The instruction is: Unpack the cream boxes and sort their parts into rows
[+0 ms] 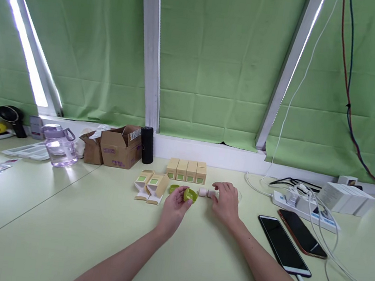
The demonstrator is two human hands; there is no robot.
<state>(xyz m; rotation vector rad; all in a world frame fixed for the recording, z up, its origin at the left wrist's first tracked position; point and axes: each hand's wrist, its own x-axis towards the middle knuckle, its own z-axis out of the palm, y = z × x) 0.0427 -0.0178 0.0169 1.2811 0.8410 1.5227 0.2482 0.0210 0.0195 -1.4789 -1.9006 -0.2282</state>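
Observation:
My left hand (175,208) is closed around a small lime-green cup-like case (190,195), its hollow side facing up. Behind those fingers another lime-green piece (173,188) partly shows. On the right, my right hand (226,201) has its thumb and fingers apart, beside a small white cylinder (211,193); whether the fingertips touch it I cannot tell. A pinkish-white cylinder (202,192) lies just left of that one. Two opened tan cartons (156,187) lie left of my left hand. Behind both hands stands a row of several closed tan boxes (186,171).
Right of my arm lie two phones (285,245) and a white power strip (303,210) with trailing cables. White boxes (343,198) stand behind. Back left hold a purple water bottle (59,146), a cardboard box (120,147) and a black cylinder (147,145).

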